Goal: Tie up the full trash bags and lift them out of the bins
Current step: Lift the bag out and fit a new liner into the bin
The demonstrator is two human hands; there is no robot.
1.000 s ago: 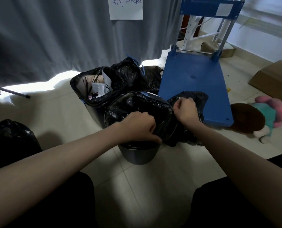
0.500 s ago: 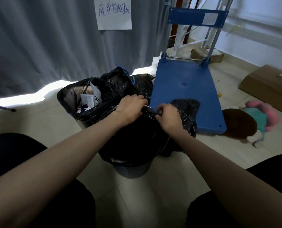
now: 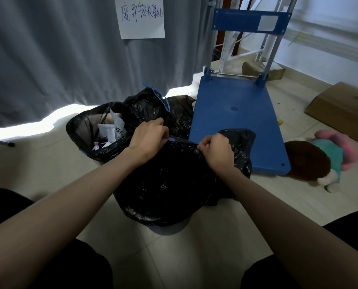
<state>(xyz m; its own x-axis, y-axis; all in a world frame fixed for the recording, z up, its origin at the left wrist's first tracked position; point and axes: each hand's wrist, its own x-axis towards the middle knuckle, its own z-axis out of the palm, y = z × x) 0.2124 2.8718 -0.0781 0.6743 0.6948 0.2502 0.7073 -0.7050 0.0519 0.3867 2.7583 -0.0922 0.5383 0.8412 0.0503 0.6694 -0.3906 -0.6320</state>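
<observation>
A full black trash bag [image 3: 165, 188] bulges over a grey bin [image 3: 169, 229], of which only the bottom edge shows. My left hand [image 3: 148, 139] grips the bag's top edge on the left, where a blue drawstring shows. My right hand [image 3: 215, 150] pinches the same gathered edge a little to the right. Behind and to the left, a second black bag [image 3: 84, 130] stands open in its bin, with white paper and wrappers inside. A third black bag [image 3: 151, 105] with a blue drawstring sits behind it.
A blue platform cart [image 3: 234, 115] stands just behind the bags, its handle upright. A plush toy [image 3: 328, 161] lies on the tiled floor to the right, with a cardboard box [image 3: 345, 113] beyond it. A grey curtain [image 3: 59, 51] with a paper sign [image 3: 141, 17] hangs at the back.
Both hands have moved from the bag's near rim to its far top edge and drawn closer together, pulling the bag's mouth shut. The bag has risen higher over the bin.
</observation>
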